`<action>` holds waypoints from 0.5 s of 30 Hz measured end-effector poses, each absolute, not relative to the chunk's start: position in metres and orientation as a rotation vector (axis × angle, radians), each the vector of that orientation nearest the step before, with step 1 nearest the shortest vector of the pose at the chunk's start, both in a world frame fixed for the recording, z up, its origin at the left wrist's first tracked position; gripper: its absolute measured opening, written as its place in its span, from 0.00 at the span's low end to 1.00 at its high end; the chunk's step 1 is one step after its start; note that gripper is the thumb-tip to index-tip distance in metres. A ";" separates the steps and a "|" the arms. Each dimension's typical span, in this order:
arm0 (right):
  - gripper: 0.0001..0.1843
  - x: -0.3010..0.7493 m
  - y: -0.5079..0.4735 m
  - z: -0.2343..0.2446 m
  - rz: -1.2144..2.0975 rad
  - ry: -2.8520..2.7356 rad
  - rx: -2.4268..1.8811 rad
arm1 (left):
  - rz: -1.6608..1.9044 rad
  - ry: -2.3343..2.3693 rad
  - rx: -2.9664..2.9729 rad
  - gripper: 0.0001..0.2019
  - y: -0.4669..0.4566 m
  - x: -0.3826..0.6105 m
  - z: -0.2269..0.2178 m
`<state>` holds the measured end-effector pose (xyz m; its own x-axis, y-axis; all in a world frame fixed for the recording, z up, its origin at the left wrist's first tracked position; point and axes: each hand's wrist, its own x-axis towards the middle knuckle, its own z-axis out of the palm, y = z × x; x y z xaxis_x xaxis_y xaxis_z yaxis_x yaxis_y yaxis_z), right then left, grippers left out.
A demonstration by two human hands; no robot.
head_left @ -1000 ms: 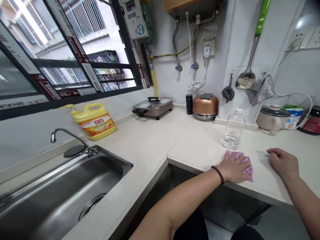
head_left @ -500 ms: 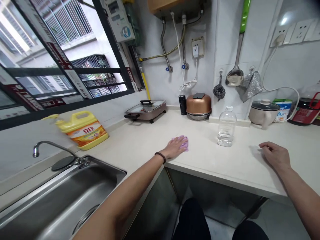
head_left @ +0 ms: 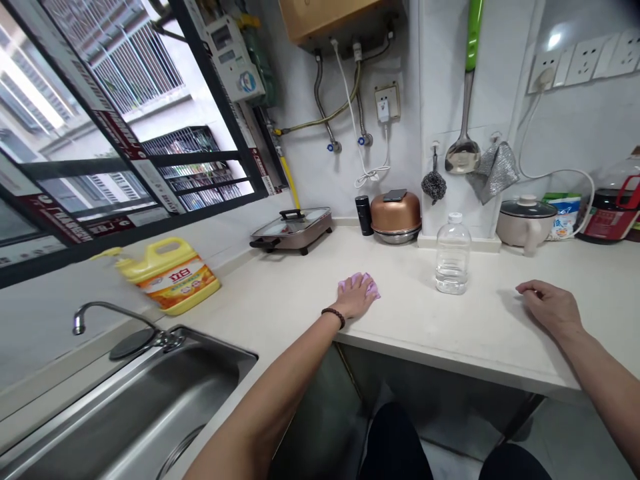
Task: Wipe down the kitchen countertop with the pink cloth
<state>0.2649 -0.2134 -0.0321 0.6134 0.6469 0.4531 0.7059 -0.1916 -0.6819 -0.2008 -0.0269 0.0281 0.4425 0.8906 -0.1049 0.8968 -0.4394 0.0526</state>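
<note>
My left hand (head_left: 355,303) presses a crumpled pink-purple cloth (head_left: 376,292) flat against the white countertop (head_left: 400,327), fingers spread over it. Cloth edges show beyond the fingertips; the rest lies under the palm. My right hand (head_left: 550,309) rests at the counter on the right, its fingers curled in and nothing visible in them. Between the two hands, nearer the right one, a clear bottle (head_left: 453,257) with a white cap stands upright, partly filled with clear liquid.
Left are a steel sink (head_left: 150,407), a faucet (head_left: 115,308) and a yellow detergent jug (head_left: 173,277). Along the back stand an electric pan (head_left: 295,233), a black flask (head_left: 364,217), a copper-coloured bowl (head_left: 395,215) and a lidded pot (head_left: 523,223). A ladle (head_left: 465,127) hangs on the wall.
My left hand and the cloth have shifted slightly towards the bottle, the hand turning to point more forward. My right hand stays put. The camera view has tilted a little.
</note>
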 end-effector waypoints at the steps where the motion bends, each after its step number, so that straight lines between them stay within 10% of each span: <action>1: 0.15 0.265 -0.213 -0.032 -0.069 -1.076 -1.906 | -0.100 1.563 2.601 0.36 -0.029 -0.194 0.027; 15: 0.18 0.260 -0.217 -0.027 -0.108 -1.098 -1.901 | -0.028 1.324 2.683 0.34 -0.018 -0.104 0.024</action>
